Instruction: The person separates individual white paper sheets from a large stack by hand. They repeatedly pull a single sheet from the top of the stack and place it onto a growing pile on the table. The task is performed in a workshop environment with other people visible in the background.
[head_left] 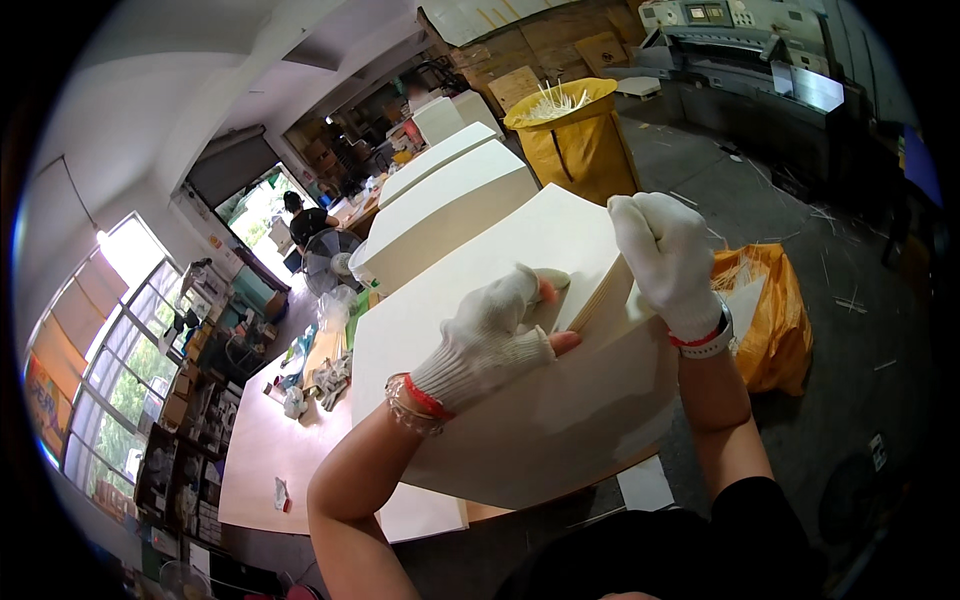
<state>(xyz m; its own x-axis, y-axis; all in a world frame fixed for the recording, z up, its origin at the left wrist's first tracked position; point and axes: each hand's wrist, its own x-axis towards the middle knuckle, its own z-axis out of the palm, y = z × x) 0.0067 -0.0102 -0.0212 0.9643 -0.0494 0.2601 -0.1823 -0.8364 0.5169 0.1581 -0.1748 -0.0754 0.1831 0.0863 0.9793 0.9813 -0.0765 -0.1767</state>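
A tall stack of large white paper sheets (440, 290) stands in front of me, its near side bulging. Both my hands wear white knitted gloves. My left hand (490, 335) is at the near edge of the stack, its bare thumb and a bare fingertip closed around lifted sheets near the corner. Layered sheet edges (600, 300) fan apart beside it. My right hand (662, 255) is curled into a fist at the stack's right edge, closed on the sheets there; its fingertips are hidden.
More white paper stacks (450, 200) stand behind. A yellow bag (575, 150) of paper strips stands at the far right, and an orange bag (785, 320) lies nearer. Left is a pale table (260, 450) with cloths. Strips litter the floor; a person (308, 222) is near a fan.
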